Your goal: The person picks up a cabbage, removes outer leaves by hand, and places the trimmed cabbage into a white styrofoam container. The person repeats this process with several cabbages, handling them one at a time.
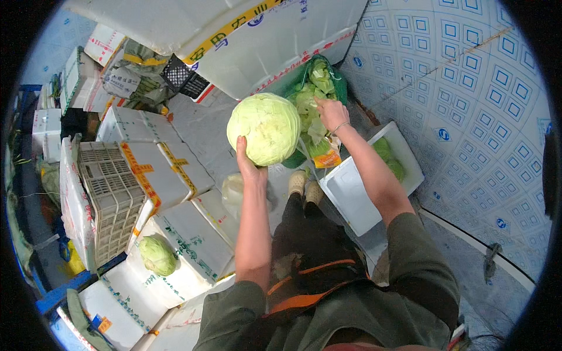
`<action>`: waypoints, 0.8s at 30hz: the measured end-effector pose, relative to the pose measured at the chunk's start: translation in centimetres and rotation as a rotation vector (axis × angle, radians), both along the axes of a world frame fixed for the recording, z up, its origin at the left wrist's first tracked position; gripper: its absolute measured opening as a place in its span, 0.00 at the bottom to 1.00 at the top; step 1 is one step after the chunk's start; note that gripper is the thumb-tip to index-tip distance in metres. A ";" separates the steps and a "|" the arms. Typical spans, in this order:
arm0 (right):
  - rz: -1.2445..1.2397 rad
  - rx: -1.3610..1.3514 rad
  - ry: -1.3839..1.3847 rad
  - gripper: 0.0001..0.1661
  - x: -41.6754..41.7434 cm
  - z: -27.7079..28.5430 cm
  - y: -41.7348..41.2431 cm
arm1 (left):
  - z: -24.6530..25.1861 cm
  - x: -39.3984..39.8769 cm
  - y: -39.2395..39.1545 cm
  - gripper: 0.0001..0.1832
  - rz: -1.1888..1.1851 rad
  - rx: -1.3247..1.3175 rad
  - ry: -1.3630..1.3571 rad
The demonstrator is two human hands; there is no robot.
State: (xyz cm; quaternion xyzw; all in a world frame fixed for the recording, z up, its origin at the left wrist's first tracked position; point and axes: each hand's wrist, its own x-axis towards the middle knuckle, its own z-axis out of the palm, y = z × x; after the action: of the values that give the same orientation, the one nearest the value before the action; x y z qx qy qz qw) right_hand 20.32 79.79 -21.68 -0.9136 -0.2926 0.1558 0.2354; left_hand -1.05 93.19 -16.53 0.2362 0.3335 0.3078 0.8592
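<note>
A large pale green cabbage [264, 128] rests on my left hand [250, 163], which grips it from below with the thumb on its near side. To its right, over a green mesh sack [340, 85] of loose cabbage leaves [309, 105], is my right hand [331, 113]. Its index finger and thumb point toward the leaves; whether it holds a piece of leaf cannot be told. A smaller cabbage [157, 255] sits on a white foam box at the lower left. Below the leaves lies an orange and yellow printed bag [325, 152].
Foam boxes [189, 245] are stacked at the left beside a beige plastic crate [112, 197]. An open foam box [351, 195] with green vegetables [387, 159] stands by my right forearm. Large foam boxes [272, 48] rise ahead; a patterned wall [474, 101] borders the right.
</note>
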 end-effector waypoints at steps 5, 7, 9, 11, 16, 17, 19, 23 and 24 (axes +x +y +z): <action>0.301 0.778 -0.212 0.15 -4.9 5.5 2.7 | -2.2 -1.9 0.8 0.33 0.054 0.052 0.068; 0.398 0.668 -0.103 0.15 -6.7 7.5 3.0 | -1.9 -2.0 0.4 0.33 0.057 0.059 0.086; 0.491 0.554 -0.077 0.14 -6.8 8.0 3.0 | -1.3 -1.7 0.3 0.33 0.059 0.077 0.103; 0.531 0.595 -0.145 0.13 -6.2 7.8 3.0 | -0.9 -1.6 0.1 0.33 0.071 0.098 0.131; 0.720 0.553 -0.213 0.09 -4.9 8.7 3.7 | 0.0 -1.7 0.3 0.34 0.088 0.116 0.136; 0.778 0.508 -0.216 0.10 -4.5 9.2 3.9 | 0.2 -1.6 0.2 0.35 0.084 0.111 0.134; 0.858 0.400 -0.247 0.10 -4.2 9.4 4.1 | 0.6 -1.6 0.1 0.35 0.082 0.138 0.155; 0.882 0.269 -0.326 0.08 -4.8 9.0 4.2 | 0.7 -1.4 0.1 0.36 0.097 0.165 0.184; 0.873 0.265 -0.338 0.08 -5.1 8.9 4.0 | 0.8 -1.4 0.0 0.36 0.107 0.161 0.195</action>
State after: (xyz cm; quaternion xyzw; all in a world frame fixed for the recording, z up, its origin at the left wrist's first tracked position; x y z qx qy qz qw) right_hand 15.25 83.77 -12.80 -0.6803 -0.6998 0.0510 0.2117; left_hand -2.48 93.22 -15.70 0.3150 0.4016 0.3547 0.7834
